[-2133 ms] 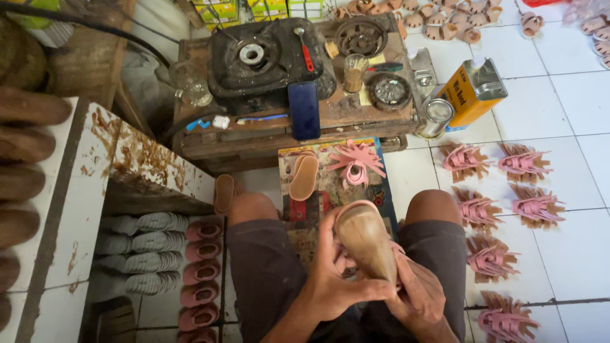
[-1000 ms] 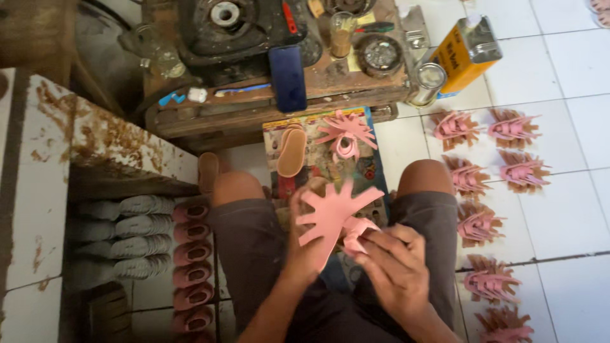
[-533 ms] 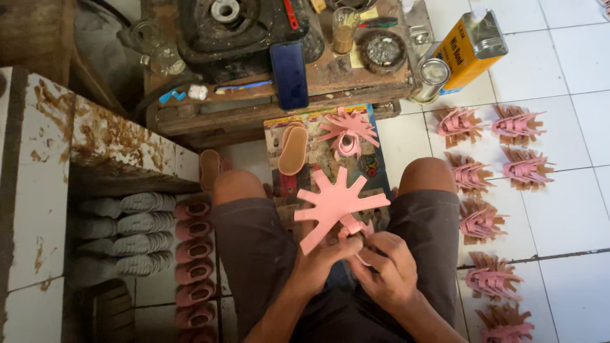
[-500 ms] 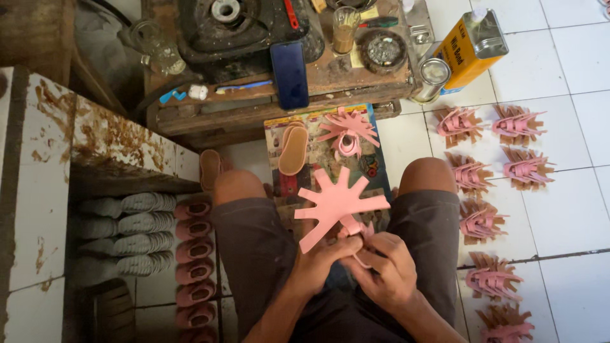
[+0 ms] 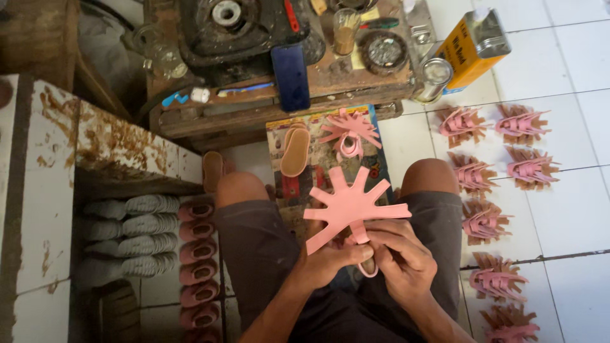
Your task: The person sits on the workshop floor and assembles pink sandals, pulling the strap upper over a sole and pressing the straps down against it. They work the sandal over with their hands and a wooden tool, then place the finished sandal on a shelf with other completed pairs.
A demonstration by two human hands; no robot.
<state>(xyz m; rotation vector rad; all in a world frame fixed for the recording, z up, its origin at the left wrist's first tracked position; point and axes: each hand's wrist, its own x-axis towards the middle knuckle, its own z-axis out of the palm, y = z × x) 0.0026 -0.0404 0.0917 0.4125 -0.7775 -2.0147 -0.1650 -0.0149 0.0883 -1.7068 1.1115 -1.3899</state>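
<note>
Pink, the flat star-shaped rubber cutout now stands fanned above my lap where the tan sole was, my left hand and right hand both pinching closed on its lower straps.

yellow rectangular tin top right | dark phone, perhaps, bench edge

A desk stands before the knees, a stove and phone on it. Strap pieces lie on the floor at right, shoe forms at left.
</note>
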